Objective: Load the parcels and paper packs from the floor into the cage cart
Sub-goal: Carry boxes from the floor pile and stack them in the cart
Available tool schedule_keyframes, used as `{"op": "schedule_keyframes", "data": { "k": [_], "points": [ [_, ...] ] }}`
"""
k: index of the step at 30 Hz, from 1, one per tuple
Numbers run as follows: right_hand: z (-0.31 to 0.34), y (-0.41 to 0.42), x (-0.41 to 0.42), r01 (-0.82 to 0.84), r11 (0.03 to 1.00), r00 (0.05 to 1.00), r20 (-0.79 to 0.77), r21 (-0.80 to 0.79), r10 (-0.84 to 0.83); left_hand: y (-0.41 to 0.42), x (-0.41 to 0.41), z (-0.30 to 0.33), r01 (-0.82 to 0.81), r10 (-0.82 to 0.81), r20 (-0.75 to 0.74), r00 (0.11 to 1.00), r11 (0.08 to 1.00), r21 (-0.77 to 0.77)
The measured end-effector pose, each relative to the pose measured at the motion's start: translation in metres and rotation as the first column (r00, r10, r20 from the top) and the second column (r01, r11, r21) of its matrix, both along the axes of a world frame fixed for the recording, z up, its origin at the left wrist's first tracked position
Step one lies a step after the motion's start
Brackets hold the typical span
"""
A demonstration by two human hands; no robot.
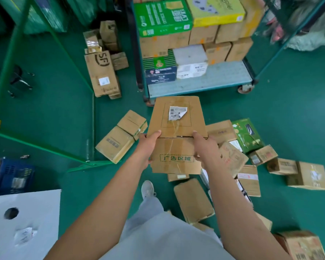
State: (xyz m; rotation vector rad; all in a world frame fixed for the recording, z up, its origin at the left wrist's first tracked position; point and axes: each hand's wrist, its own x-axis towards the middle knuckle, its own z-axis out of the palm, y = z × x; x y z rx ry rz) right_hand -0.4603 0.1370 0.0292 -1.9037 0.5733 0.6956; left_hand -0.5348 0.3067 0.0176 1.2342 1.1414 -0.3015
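Note:
I carry a brown cardboard parcel (176, 128) with a torn white label in front of me, above the floor. My left hand (148, 145) grips its left side and my right hand (204, 149) grips its right side, thumbs on top. Ahead stands the cage cart (204, 83), its grey deck stacked at the back with brown boxes, a green box and a yellow box; the front strip of the deck is bare. Several more brown parcels (193, 199) and a green pack (248, 136) lie on the green floor below and to my right.
A green metal frame (51, 149) stands on the left. Leaning boxes with an SF-marked carton (101, 74) sit beside the cart. A large white box (24, 224) is at bottom left, a blue crate (13, 175) beside it. My foot (147, 189) stands among the parcels.

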Motion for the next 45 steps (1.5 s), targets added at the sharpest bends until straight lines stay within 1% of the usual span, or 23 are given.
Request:
{"op": "schedule_keyframes", "data": {
  "k": [4,6,8,10,13,20,23,27,30,32,35,39,45],
  "points": [
    [0.017,0.059,0.008,-0.009,1.000,1.000,-0.001,0.025,0.009,0.064,0.014,0.022,0.006,-0.009,0.044,0.999,0.999,0.052],
    [0.026,0.074,0.009,-0.009,1.000,1.000,-0.012,0.015,0.009,0.080,0.019,0.028,0.008,-0.012,0.067,0.998,0.998,0.058],
    [0.035,0.085,0.015,-0.026,1.000,0.999,0.025,-0.017,0.027,0.093,0.028,0.034,0.012,-0.018,0.103,0.995,0.998,0.059],
    [0.041,0.092,0.021,-0.045,0.997,0.997,0.059,-0.057,0.048,0.100,0.034,0.037,0.016,-0.024,0.122,0.992,0.998,0.067],
    [0.047,0.101,0.035,-0.068,0.996,0.992,0.099,-0.059,0.074,0.108,0.046,0.039,0.008,-0.018,0.145,0.989,0.998,0.068],
    [0.045,0.116,0.079,-0.033,0.998,0.996,0.081,-0.048,0.037,0.122,0.090,0.037,0.064,-0.080,0.145,0.986,0.992,0.107],
    [0.043,0.128,0.109,-0.028,0.999,0.996,0.084,-0.039,0.031,0.132,0.122,0.034,0.064,-0.081,0.132,0.988,0.989,0.130],
    [0.041,0.140,0.168,-0.042,0.998,0.995,0.094,-0.048,0.046,0.147,0.182,0.035,0.083,-0.103,0.136,0.985,0.986,0.146],
    [0.041,0.144,0.227,-0.033,0.998,0.995,0.089,-0.059,0.038,0.155,0.245,0.032,0.120,-0.148,0.140,0.979,0.975,0.187],
    [0.039,0.146,0.278,-0.020,0.998,0.995,0.099,-0.055,0.026,0.158,0.300,0.032,0.143,-0.176,0.157,0.972,0.968,0.205],
    [0.043,0.150,0.358,-0.024,0.999,0.994,0.104,-0.046,0.029,0.161,0.378,0.038,0.134,-0.169,0.157,0.973,0.969,0.208],
    [0.056,0.151,0.448,0.005,1.000,0.993,0.121,0.005,-0.005,0.167,0.470,0.055,0.127,-0.167,0.188,0.968,0.970,0.206],
    [0.069,0.158,0.549,0.041,0.995,0.987,0.149,0.087,-0.054,0.173,0.569,0.071,0.126,-0.174,0.236,0.956,0.971,0.205]
  ]
}}
